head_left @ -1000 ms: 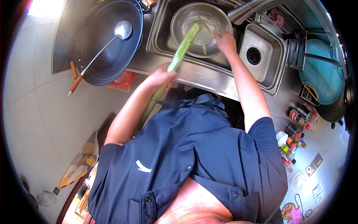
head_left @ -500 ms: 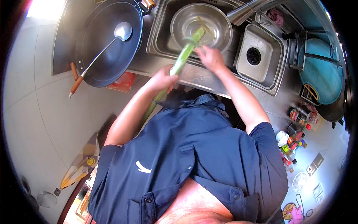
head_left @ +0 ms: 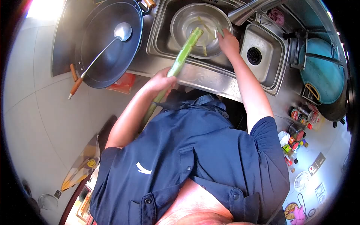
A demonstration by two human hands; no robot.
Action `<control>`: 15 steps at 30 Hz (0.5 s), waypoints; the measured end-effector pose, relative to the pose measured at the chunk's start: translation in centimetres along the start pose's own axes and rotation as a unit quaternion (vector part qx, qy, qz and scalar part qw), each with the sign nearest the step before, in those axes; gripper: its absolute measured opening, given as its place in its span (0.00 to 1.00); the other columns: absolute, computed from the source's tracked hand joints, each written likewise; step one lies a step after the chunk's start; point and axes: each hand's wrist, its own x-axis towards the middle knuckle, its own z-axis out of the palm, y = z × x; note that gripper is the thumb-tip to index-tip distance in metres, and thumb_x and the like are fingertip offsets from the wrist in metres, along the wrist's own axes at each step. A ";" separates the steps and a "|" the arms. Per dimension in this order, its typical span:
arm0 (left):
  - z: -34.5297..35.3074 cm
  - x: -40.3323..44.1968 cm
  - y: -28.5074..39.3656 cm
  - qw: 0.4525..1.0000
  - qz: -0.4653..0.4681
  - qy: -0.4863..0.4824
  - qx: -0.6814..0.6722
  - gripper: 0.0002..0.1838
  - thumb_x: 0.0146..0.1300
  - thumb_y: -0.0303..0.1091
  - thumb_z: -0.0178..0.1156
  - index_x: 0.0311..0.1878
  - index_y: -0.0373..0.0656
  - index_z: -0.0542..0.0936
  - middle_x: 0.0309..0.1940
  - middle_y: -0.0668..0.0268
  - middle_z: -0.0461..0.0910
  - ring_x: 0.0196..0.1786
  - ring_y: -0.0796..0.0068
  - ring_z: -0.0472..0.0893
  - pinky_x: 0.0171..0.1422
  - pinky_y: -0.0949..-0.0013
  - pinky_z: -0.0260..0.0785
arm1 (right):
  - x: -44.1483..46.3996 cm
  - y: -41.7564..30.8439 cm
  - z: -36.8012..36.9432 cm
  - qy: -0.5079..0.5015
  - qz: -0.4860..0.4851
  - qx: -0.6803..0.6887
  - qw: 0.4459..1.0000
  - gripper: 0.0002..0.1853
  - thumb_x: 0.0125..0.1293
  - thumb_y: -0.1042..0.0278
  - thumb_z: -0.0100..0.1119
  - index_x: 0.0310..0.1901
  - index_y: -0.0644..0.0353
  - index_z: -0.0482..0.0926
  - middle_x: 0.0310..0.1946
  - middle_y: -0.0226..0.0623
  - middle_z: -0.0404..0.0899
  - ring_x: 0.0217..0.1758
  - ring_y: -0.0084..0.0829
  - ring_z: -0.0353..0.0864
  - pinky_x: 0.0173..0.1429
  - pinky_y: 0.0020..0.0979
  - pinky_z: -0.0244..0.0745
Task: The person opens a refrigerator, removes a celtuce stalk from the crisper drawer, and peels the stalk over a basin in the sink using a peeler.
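Note:
My left hand (head_left: pixel 163 80) is closed around a long, pale green celtuce stem (head_left: pixel 182 58). The stem slants up to the right, its upper end over a steel bowl (head_left: pixel 178 41) and its lower part running down beside my shirt. My right hand (head_left: pixel 228 42) is at the bowl's right rim, apart from the stem. Its fingers are closed on a slim, greenish-grey tool that looks like a peeler (head_left: pixel 219 29); its far end is blurred. Thin strips of peel (head_left: pixel 205 50) lie in the bowl, which sits in the larger sink basin (head_left: pixel 157 41).
Left of the sink is a big dark wok (head_left: pixel 101 63) with a wooden-handled ladle (head_left: pixel 123 32) in it. A faucet (head_left: pixel 247 11) reaches in above the smaller basin (head_left: pixel 258 73). At right are a blue-green tub (head_left: pixel 324 71) and several seasoning bottles (head_left: pixel 294 144).
My right hand has moved right and up, away from the stem, taking the peeler with it. Another strip of peel shows in the bowl. My left hand stays nearly in place.

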 end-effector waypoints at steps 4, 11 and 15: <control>-0.1 1.8 -0.5 1.000 0.001 0.012 -0.018 0.27 0.67 0.35 0.63 0.67 0.41 0.70 0.30 0.69 0.73 0.21 0.80 0.73 0.22 0.74 0.70 | -3.0 -1.9 0.2 -0.049 -0.020 0.161 0.986 0.25 0.75 0.45 0.53 0.51 0.62 0.81 0.45 0.59 0.86 0.51 0.58 0.86 0.53 0.50 0.80; 0.3 2.1 1.5 0.998 0.056 0.021 -0.022 0.33 0.67 0.35 0.65 0.73 0.41 0.64 0.28 0.70 0.72 0.22 0.80 0.74 0.22 0.73 0.70 | -11.7 -6.1 2.7 -0.096 -0.169 0.287 0.938 0.24 0.74 0.42 0.58 0.49 0.58 0.82 0.37 0.54 0.85 0.43 0.56 0.86 0.46 0.48 0.80; 0.1 1.8 1.8 0.997 0.070 -0.014 -0.016 0.32 0.67 0.34 0.64 0.72 0.39 0.64 0.27 0.70 0.73 0.20 0.80 0.73 0.20 0.73 0.69 | -12.1 -5.7 3.2 -0.093 -0.214 0.228 0.945 0.25 0.74 0.41 0.57 0.50 0.58 0.83 0.38 0.54 0.85 0.44 0.57 0.85 0.46 0.48 0.81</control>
